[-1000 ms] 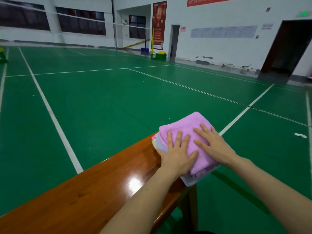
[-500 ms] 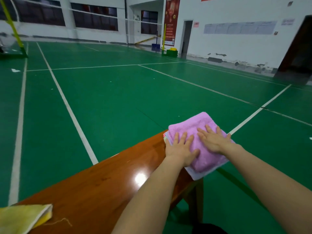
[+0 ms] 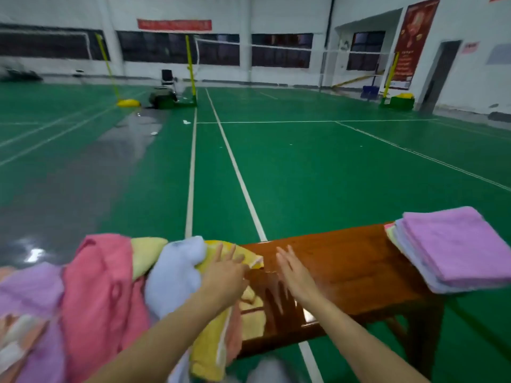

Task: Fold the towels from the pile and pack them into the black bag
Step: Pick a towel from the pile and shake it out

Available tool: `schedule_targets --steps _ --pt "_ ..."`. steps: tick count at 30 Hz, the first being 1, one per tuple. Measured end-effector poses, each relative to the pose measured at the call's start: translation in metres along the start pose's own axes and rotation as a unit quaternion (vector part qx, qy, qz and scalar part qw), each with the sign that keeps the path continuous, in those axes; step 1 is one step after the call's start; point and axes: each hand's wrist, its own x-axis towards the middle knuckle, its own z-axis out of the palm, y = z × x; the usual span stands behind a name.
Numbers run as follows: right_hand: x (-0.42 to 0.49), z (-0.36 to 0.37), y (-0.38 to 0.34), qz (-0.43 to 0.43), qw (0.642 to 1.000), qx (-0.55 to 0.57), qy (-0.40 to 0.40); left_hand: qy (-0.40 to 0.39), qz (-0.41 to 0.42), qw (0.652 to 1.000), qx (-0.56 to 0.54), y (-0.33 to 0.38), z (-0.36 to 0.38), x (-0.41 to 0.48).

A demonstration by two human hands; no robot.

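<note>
Yellow towel (image 3: 250,305) sits under your left hand (image 3: 225,275), fingers spread and gripping nothing, at the loose pile's (image 3: 96,294) right edge, while your right hand (image 3: 294,275) hovers open and empty above the wooden bench (image 3: 345,261), the folded stack (image 3: 453,247) far right.

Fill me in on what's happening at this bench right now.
A person is folding towels on a wooden bench in a sports hall. A folded stack topped by a purple towel sits at the bench's right end. At the left lies a loose pile of pink, purple, blue and yellow towels. The left hand rests on a yellow towel at the pile's edge; the right hand is open over bare wood, holding nothing. No black bag is in view.
</note>
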Motion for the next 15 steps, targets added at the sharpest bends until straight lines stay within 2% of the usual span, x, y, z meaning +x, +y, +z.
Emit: schedule_targets --steps 3,5,7,10,15 --pt "-0.004 0.070 -0.051 -0.038 0.997 0.050 -0.048 0.034 -0.123 0.991 0.051 -0.056 0.006 -0.044" --pt "-0.009 0.104 -0.072 -0.031 0.995 0.080 -0.043 0.075 -0.155 0.985 0.010 -0.073 0.017 -0.062" --pt "-0.013 0.132 -0.079 -0.019 0.998 0.042 -0.042 0.086 -0.183 0.978 -0.057 -0.077 0.029 -0.069" --pt "-0.025 0.153 -0.067 -0.016 0.996 -0.088 -0.029 0.088 -0.163 0.971 -0.154 -0.082 0.038 -0.076" --pt "-0.022 0.156 -0.060 -0.021 0.990 -0.137 -0.017 0.102 -0.114 0.951 -0.267 -0.111 0.041 -0.081"
